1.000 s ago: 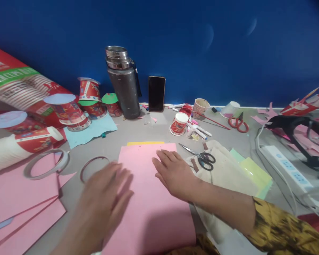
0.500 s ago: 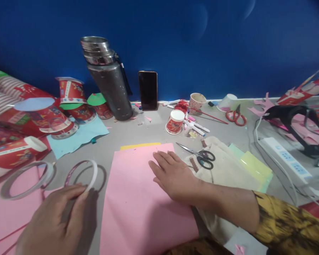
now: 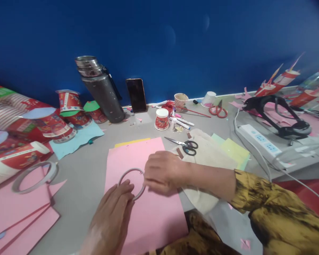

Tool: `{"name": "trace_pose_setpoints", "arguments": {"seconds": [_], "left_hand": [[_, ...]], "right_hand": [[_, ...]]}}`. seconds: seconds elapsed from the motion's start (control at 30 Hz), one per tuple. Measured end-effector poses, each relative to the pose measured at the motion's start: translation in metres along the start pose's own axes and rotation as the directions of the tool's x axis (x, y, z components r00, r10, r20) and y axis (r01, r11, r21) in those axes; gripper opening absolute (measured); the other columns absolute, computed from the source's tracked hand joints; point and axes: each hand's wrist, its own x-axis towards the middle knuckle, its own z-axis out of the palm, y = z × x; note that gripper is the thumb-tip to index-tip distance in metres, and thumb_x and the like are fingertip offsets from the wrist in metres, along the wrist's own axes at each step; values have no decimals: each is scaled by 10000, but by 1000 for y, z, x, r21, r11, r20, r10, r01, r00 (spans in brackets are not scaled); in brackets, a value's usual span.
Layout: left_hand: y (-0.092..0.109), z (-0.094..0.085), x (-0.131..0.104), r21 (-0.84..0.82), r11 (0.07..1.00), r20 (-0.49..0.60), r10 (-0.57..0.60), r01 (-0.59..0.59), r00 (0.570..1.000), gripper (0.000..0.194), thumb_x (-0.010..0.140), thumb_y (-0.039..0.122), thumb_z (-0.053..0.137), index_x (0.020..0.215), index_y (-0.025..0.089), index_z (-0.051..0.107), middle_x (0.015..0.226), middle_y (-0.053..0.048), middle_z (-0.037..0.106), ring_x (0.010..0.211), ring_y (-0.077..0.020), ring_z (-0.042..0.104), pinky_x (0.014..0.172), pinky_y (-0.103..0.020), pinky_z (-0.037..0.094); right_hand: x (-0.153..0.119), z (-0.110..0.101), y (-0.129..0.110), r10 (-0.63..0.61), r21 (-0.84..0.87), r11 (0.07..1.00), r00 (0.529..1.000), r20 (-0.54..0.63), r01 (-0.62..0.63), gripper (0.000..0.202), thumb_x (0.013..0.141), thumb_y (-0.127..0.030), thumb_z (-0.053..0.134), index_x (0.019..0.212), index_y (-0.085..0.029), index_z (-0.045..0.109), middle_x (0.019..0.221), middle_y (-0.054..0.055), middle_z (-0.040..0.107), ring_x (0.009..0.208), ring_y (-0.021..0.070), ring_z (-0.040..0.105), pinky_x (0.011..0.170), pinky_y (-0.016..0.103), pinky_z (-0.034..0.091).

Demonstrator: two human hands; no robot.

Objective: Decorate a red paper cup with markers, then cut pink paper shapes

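Note:
A pink sheet of paper (image 3: 149,216) lies flat in front of me. On it rests a thin, nearly used-up tape roll (image 3: 130,170), lying flat as a ring. My left hand (image 3: 110,209) lies over the ring's lower left side, its fingers together and holding it. From the other side, my right hand (image 3: 162,171) has curled fingers against the ring's right edge; its fingertips are partly hidden. A yellow sheet (image 3: 133,142) peeks out beneath the pink paper's far edge. Black-handled scissors (image 3: 184,144) lie just beyond my right hand, on a cream cloth (image 3: 204,156).
Another tape ring (image 3: 33,187) lies on pink sheets (image 3: 13,212) at left. Paper cups (image 3: 162,119), a steel flask (image 3: 103,95), a phone (image 3: 136,95) and markers (image 3: 183,123) stand or lie toward the blue wall. Red scissors (image 3: 218,110) and a power strip (image 3: 260,140) are at right.
My left hand has brought the tape roll rightward from the table and laid it flat on the pink paper. My right hand has gone from spread flat to curled at the ring.

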Motion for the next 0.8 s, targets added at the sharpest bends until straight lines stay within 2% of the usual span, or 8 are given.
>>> {"name": "trace_pose_setpoints", "arguments": {"seconds": [0.07,0.2,0.4,0.53,0.63,0.8], "left_hand": [[3,-1,-4,-2,999,-35,-32,32,999,185,999,77,629,1113,222,652,1221,-116,804,1153,-274,784,1111,-459,576],[4,0,-19,-26,996,-106,-85,83,991,309,979,59,656,1230,239,654,1307,-135,770,1213,-292,763,1122,-500,602],[-7,-3,-27,-26,999,-56,30,-31,998,509,929,-19,701,1377,202,603,1362,-195,733,1274,-313,741,1145,-520,602],[-12,-6,-27,-5,999,-48,49,-49,998,585,928,-5,708,1458,207,579,1350,-194,747,1269,-318,750,1093,-494,644],[-14,-8,-30,-22,999,-54,31,-32,998,558,946,16,695,1450,232,591,1354,-182,754,1269,-320,754,1093,-511,644],[-17,-14,-33,-32,999,-16,38,-38,999,396,994,57,646,1351,227,642,1348,-175,775,1278,-315,755,1120,-521,621]], "right_hand": [[-3,-2,-12,-150,60,987,988,31,148,352,1111,-479,512,958,-227,704,957,44,758,892,216,671,707,361,455],[-3,0,-32,-319,80,947,935,157,310,322,1093,-510,590,1066,-212,708,1166,69,749,1026,222,661,703,352,467],[-1,1,-39,-354,98,935,907,227,340,357,1077,-520,617,1037,-188,741,1170,96,733,1083,266,644,687,360,475],[-4,3,-48,-410,148,911,879,244,384,233,1033,-420,708,1038,-192,753,1125,84,712,1002,234,643,584,332,409],[-5,4,-53,-425,165,904,870,249,394,131,1023,-326,712,1016,-202,753,1091,79,695,948,215,640,540,315,363],[-6,1,-57,-443,177,895,855,270,408,99,1027,-310,704,1010,-222,747,1076,71,689,919,207,653,529,307,353]]}}
